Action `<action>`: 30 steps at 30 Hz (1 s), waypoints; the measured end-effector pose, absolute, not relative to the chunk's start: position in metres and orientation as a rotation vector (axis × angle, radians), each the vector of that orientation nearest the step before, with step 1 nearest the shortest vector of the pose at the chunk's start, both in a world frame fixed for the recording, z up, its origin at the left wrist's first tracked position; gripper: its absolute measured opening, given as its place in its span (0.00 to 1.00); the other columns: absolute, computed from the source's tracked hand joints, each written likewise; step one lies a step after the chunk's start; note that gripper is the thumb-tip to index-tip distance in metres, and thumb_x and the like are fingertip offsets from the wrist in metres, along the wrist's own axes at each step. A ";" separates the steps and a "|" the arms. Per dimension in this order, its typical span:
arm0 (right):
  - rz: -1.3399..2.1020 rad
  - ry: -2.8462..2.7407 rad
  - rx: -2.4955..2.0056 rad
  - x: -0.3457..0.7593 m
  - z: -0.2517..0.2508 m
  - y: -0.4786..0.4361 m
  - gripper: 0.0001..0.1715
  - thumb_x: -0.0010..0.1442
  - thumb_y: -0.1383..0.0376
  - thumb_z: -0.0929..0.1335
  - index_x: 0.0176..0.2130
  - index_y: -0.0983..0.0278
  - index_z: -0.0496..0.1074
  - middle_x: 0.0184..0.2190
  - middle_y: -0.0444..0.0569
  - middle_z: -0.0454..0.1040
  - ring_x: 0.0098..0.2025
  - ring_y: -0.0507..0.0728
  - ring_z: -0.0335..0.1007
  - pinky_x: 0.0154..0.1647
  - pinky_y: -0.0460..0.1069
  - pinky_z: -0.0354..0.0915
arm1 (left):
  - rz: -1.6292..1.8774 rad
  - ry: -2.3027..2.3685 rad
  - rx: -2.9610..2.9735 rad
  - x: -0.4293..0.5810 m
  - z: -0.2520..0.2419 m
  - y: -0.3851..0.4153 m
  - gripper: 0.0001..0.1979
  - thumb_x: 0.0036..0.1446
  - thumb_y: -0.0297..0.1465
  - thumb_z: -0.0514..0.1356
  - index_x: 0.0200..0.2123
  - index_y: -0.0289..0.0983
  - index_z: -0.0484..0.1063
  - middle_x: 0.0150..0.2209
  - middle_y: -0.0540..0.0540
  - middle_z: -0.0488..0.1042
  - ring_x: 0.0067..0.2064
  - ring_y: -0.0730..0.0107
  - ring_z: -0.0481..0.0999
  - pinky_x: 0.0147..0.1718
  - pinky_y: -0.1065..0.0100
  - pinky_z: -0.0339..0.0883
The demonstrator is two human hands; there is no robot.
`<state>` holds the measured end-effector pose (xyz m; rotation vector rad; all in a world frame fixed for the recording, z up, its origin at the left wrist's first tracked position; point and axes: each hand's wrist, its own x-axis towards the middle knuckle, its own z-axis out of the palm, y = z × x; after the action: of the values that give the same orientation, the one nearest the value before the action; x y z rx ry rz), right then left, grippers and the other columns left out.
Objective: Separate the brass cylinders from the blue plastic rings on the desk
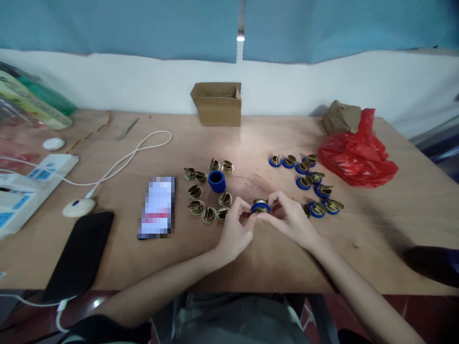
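Head view: wooden table [376, 224] fronts white wall [143, 86]; both hands [234, 231] [293, 222] pinch a brass piece [260, 206].

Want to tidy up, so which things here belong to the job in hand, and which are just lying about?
Apparently the job's:
piece between left hand and right hand
plain brass-coloured pieces
blue rings
blue-ringed pieces

Probably lying about:
black phone
lit phone
white cable
power strip

A round brass-coloured cap [261, 202] with a blue ring [260, 209] around it is held roughly level between the left hand [236, 227] and right hand [291, 218].
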<state>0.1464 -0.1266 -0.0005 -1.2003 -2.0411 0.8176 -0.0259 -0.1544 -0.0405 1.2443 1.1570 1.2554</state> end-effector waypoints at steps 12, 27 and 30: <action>0.888 -1.894 -1.162 0.144 0.005 -0.128 0.09 0.69 0.57 0.67 0.41 0.60 0.68 0.34 0.46 0.75 0.32 0.53 0.73 0.32 0.47 0.68 | 1.277 1.168 1.205 -0.024 -0.043 -0.153 0.07 0.63 0.31 0.61 0.38 0.40 0.63 0.36 0.49 0.69 0.40 0.68 0.72 0.42 0.66 0.65; 0.943 -1.751 -1.071 0.142 0.011 -0.125 0.07 0.67 0.66 0.66 0.40 0.61 0.76 0.36 0.47 0.78 0.36 0.55 0.75 0.37 0.49 0.71 | 1.302 1.099 1.066 -0.021 -0.044 -0.153 0.07 0.62 0.32 0.62 0.41 0.40 0.65 0.40 0.47 0.73 0.42 0.68 0.75 0.42 0.67 0.68; 0.953 -1.758 -1.047 0.143 0.010 -0.123 0.06 0.66 0.66 0.67 0.40 0.60 0.76 0.36 0.48 0.78 0.38 0.56 0.76 0.39 0.50 0.71 | 1.297 1.079 1.063 -0.021 -0.045 -0.153 0.07 0.62 0.33 0.62 0.42 0.39 0.68 0.42 0.45 0.74 0.43 0.67 0.76 0.42 0.66 0.70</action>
<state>0.1426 -0.1233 0.0101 -1.0471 -1.7581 0.9534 -0.0210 -0.1530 -0.0451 1.0626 1.0791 1.2972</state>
